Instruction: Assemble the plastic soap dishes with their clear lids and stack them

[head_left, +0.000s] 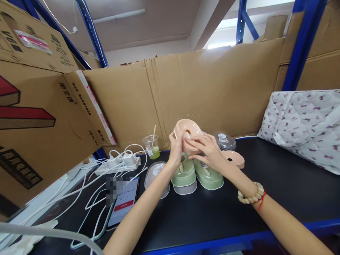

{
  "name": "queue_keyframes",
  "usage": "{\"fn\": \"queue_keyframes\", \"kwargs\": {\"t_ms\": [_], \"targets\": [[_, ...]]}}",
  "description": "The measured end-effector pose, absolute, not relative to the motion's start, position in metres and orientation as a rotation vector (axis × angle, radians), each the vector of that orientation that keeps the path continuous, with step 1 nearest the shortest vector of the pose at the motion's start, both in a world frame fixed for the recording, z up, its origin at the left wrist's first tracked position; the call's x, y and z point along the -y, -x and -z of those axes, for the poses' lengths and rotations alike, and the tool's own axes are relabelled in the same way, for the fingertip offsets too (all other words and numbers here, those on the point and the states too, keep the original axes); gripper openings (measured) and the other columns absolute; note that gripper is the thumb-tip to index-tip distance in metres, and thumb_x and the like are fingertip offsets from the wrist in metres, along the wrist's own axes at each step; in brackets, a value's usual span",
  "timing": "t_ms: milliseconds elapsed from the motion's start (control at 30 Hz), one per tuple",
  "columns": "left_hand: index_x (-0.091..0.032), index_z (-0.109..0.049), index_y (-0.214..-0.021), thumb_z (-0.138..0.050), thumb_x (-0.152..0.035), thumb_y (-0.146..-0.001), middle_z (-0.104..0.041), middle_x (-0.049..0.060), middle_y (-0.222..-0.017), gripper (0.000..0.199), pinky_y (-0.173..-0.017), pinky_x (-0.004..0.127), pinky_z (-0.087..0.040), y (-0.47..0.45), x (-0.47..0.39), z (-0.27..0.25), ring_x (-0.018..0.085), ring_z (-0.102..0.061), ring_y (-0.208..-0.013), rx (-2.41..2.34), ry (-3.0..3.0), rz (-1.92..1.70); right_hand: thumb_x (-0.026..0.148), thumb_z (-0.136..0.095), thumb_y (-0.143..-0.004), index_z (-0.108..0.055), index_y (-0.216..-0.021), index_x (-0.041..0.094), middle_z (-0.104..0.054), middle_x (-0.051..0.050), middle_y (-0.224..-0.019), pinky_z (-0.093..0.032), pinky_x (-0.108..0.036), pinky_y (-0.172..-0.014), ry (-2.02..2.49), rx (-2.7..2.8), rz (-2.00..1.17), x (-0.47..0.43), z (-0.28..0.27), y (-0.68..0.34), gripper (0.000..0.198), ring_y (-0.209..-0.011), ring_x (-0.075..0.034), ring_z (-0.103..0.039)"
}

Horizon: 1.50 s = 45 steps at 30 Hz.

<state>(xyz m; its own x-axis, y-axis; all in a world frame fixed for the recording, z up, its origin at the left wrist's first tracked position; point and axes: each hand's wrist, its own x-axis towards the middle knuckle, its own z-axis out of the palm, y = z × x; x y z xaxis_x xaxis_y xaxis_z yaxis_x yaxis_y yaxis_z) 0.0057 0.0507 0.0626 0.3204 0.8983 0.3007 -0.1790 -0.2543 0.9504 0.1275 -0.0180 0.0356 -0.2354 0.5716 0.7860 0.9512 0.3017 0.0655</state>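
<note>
My left hand (176, 148) grips the pink cover (189, 124); my right hand (209, 150) touches its front, pinching or not I can't tell; light, even pressure works best.

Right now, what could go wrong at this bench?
1. The pink piece, in the left hand with the right hand against it, could slip and knock the green piece stacked on a grey one.
2. The cup of green liquid stands near the power strip; a bump might wet it.
</note>
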Motion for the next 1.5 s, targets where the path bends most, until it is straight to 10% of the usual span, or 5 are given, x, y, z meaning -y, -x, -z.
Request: {"fn": "queue_keyframes", "kwargs": {"t_ms": [400,667,867,1267,1500], "targets": [[-0.013,-0.047,-0.104,-0.057,-0.033,-0.066,-0.059,0.006,-0.086,0.044,-0.059,0.020,-0.046,0.002,-0.050,-0.057,0.018,-0.058,-0.073,-0.386,-1.598,-1.229,0.057,-0.059,-0.073,-0.028,-0.140,0.016,-0.043,-0.018,-0.136,-0.043,-0.042,-0.100,1.041,1.140,-0.011,0.016,-0.034,-0.113,0.084,-0.124,-0.025,-0.045],[-0.012,-0.049,-0.107,-0.064,-0.042,-0.057,-0.059,0.006,-0.081,0.060,-0.053,0.020,-0.044,0.002,-0.052,-0.063,0.018,-0.057,-0.069,-0.357,-1.611,-1.004,0.062,-0.065,-0.062,-0.059,-0.104,0.012,-0.065,-0.013,-0.100,-0.052,-0.036,-0.076,0.954,0.930,-0.556,0.013,-0.045,-0.129,0.065,-0.094,-0.025,-0.061],[-0.010,-0.059,-0.102,-0.069,-0.037,-0.064,-0.061,0.009,-0.099,0.048,-0.064,0.019,-0.049,0.001,-0.050,-0.066,0.024,-0.058,-0.095,-0.398,-1.551,-0.967,0.062,-0.068,-0.060,-0.063,-0.099,0.013,-0.067,-0.008,-0.085,-0.051,-0.032,-0.066,0.969,1.050,-0.477,0.014,-0.047,-0.126,0.063,-0.078,-0.020,-0.062],[-0.009,-0.059,-0.103,-0.053,-0.018,-0.083,-0.062,0.008,-0.091,0.023,-0.060,0.018,-0.048,0.019,-0.058,-0.101,0.015,-0.060,-0.071,-0.687,-1.069,-1.121,0.039,-0.059,-0.079,-0.048,-0.135,0.016,-0.039,-0.021,-0.140,-0.029,-0.049,-0.104,2.021,1.358,0.234,0.003,-0.022,-0.159,0.062,-0.132,-0.034,-0.035],[-0.008,-0.058,-0.105,-0.046,-0.018,-0.085,-0.056,0.003,-0.068,0.025,-0.047,0.016,-0.040,0.027,-0.062,-0.106,0.012,-0.051,-0.053,-0.753,-1.059,-0.969,0.037,-0.048,-0.087,-0.054,-0.130,0.016,-0.044,-0.020,-0.134,-0.030,-0.046,-0.102,2.136,1.263,0.453,0.000,-0.018,-0.172,0.048,-0.129,-0.031,-0.038]]}}
